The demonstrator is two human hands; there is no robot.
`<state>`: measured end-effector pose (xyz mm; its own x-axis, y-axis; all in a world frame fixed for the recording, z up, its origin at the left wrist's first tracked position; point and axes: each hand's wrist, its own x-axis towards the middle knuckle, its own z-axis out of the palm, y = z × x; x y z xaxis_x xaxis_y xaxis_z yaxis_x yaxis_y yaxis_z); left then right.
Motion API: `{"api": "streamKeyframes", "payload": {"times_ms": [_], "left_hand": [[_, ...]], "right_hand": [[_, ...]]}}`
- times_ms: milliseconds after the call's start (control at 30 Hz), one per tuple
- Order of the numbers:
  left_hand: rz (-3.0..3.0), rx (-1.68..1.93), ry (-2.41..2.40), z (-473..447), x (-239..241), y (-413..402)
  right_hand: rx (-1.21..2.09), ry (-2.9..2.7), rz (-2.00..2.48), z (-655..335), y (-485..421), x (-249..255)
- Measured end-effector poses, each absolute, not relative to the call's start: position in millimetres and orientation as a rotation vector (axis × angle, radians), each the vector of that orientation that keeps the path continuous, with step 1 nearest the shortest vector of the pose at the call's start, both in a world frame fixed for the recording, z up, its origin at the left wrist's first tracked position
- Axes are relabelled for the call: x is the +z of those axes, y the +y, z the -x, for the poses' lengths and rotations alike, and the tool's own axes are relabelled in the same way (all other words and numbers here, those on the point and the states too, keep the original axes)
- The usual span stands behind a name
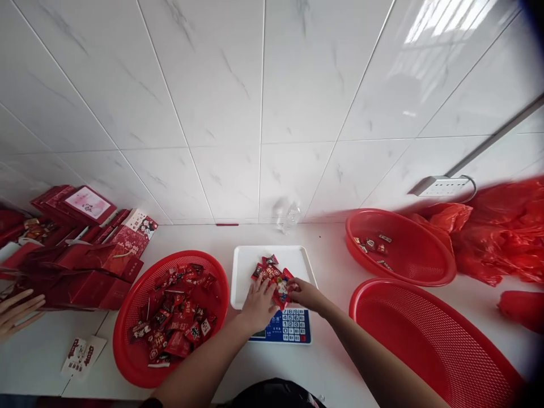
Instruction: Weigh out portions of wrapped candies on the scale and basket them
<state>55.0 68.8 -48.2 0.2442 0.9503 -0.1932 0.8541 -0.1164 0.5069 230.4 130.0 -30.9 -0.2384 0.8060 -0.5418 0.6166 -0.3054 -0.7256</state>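
A white scale tray (249, 263) sits on a scale whose blue keypad (289, 328) faces me. A small heap of red candy packets (272, 276) lies on the tray's front part. My left hand (257, 306) rests on the near edge of that heap, fingers curled onto the packets. My right hand (306, 294) comes in from the right and pinches packets at the heap's right side. A red basket (127, 334) to the left of the scale holds several more red packets (176, 317).
Two more red baskets stand at the right, the far one (425, 272) with a few packets, the near one (429, 351) bare. Red plastic bags (501, 232) pile at far right. Red gift boxes (80, 249) stack at left, where another person's hand (17, 314) shows. A power strip (440, 185) hangs on the tiled wall.
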Motion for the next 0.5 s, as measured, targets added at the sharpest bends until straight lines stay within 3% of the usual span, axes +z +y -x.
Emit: {"api": "streamKeyframes", "payload": {"times_ms": [167, 267, 400, 467, 500], "left_hand": [[-1.911, 0.667, 1.728, -24.5, -42.9, 43.8], [-1.721, 0.950, 1.960, 17.4, -46.7, 22.1], [-1.351, 0.948, 2.161, 83.4, -65.9, -12.2], [-1.262, 0.915, 2.178, 109.5, -76.5, -25.4], [-1.251, 0.888, 2.178, 119.2, -80.7, -29.1]], "right_hand": [[1.557, -1.661, 1.786, -233.3, 150.4, -16.2], [1.683, -1.116, 1.566, -269.5, 160.4, 2.2], [1.427, -0.570, 1.415, -342.3, 166.1, 45.2], [1.270, -0.509, 1.372, -350.8, 159.5, 75.6], [1.348, -0.575, 1.302, -340.8, 153.6, 90.9]]}}
